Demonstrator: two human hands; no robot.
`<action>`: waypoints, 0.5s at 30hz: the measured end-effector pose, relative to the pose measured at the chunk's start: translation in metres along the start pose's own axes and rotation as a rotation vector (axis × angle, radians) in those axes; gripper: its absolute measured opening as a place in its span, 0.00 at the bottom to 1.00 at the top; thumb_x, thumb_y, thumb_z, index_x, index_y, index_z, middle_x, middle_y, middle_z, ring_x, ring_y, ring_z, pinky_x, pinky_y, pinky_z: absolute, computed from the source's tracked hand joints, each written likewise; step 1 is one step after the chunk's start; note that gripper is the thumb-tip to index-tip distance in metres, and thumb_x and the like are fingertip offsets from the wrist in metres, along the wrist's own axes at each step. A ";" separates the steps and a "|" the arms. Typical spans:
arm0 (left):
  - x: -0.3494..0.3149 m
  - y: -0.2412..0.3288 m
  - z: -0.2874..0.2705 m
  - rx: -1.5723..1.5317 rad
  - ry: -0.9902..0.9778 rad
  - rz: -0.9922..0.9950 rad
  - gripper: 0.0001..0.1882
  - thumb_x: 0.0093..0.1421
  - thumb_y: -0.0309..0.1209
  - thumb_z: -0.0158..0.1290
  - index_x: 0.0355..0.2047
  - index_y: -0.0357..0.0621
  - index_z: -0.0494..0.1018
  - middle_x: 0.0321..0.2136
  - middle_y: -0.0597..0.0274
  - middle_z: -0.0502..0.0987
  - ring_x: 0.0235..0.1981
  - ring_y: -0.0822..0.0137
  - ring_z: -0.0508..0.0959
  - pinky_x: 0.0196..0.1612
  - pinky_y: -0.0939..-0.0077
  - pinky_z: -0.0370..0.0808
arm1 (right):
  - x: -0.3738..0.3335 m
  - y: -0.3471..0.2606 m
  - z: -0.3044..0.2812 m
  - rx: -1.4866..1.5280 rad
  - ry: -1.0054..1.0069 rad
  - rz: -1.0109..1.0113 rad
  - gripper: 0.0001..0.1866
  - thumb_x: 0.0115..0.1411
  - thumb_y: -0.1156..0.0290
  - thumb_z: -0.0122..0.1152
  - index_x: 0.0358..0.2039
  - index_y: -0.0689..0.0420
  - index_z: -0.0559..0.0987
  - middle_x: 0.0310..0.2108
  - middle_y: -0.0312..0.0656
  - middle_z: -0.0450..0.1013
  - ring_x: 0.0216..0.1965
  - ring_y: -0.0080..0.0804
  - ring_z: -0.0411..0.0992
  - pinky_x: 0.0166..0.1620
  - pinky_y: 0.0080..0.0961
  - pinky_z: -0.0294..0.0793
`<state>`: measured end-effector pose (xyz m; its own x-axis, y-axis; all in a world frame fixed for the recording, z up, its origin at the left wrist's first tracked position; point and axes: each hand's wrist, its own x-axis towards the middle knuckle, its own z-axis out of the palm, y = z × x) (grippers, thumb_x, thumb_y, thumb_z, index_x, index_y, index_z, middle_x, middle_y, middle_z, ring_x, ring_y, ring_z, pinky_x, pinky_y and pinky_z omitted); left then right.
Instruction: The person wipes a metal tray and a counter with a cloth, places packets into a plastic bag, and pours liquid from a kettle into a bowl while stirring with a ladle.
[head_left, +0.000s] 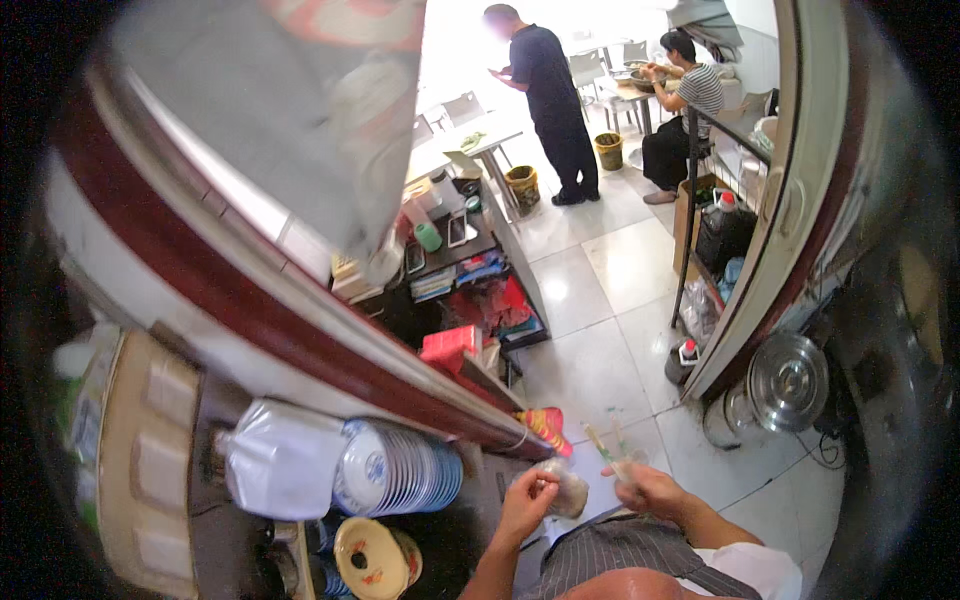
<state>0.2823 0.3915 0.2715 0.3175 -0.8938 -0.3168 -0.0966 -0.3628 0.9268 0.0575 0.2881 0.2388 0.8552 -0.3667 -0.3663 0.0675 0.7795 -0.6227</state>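
My left hand (528,503) is closed, its fingertips pinched at the top of a small clear plastic bag (567,492) with pale contents that I cannot make out. The bag hangs beside the fingers, in front of my striped apron (622,556). To its right, my right hand (648,490) is closed round a thin, pale, see-through packet (606,449) with yellowish and green parts. The packet points up and away from me; its exact kind is too blurred to tell. Both hands are at waist height, a short way apart.
Stacked blue-and-white plates (400,468) and a yellow basin (368,560) stand at lower left. A doorway opens ahead, with a cluttered shelf (470,255) on its left. A lidded metal pot (787,382) stands right. Beyond are a standing person (548,90) and a seated person (690,95).
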 end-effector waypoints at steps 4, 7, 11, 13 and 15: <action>0.153 0.013 0.022 0.145 0.076 0.244 0.06 0.53 0.29 0.53 0.31 0.43 0.74 0.20 0.72 0.70 0.21 0.80 0.66 0.26 0.83 0.65 | 0.027 -0.070 -0.077 -0.158 0.069 -0.124 0.20 0.66 0.58 0.39 0.49 0.59 0.68 0.18 0.29 0.56 0.19 0.17 0.53 0.24 0.15 0.55; 0.246 0.081 0.043 0.204 0.089 0.290 0.06 0.52 0.28 0.53 0.32 0.41 0.73 0.22 0.70 0.71 0.24 0.79 0.68 0.28 0.81 0.67 | 0.057 -0.127 -0.107 -0.302 0.245 -0.141 0.15 0.65 0.63 0.43 0.45 0.60 0.69 0.22 0.33 0.65 0.21 0.19 0.62 0.27 0.16 0.63; 0.372 0.162 0.060 0.265 0.109 0.415 0.07 0.52 0.26 0.53 0.32 0.40 0.72 0.21 0.66 0.71 0.23 0.76 0.70 0.28 0.81 0.68 | 0.129 -0.210 -0.158 -0.483 0.299 -0.205 0.15 0.64 0.63 0.43 0.45 0.59 0.72 0.23 0.34 0.69 0.22 0.18 0.65 0.27 0.17 0.66; 0.425 0.205 0.067 0.286 0.057 0.423 0.07 0.52 0.25 0.53 0.32 0.40 0.72 0.19 0.62 0.72 0.22 0.74 0.72 0.27 0.79 0.69 | 0.176 -0.250 -0.181 -0.568 0.360 -0.181 0.17 0.65 0.62 0.43 0.47 0.59 0.73 0.21 0.33 0.68 0.22 0.16 0.63 0.25 0.15 0.63; 0.488 0.220 0.071 0.243 0.018 0.560 0.06 0.52 0.23 0.50 0.32 0.39 0.72 0.22 0.53 0.75 0.23 0.68 0.77 0.27 0.73 0.71 | 0.231 -0.291 -0.194 -0.568 0.399 -0.259 0.16 0.65 0.61 0.42 0.39 0.59 0.74 0.19 0.32 0.66 0.21 0.16 0.61 0.25 0.16 0.61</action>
<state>0.3494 -0.1430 0.3068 0.1718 -0.9624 0.2107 -0.4650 0.1093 0.8785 0.1351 -0.1223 0.2013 0.5887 -0.7443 -0.3155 -0.1271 0.3002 -0.9454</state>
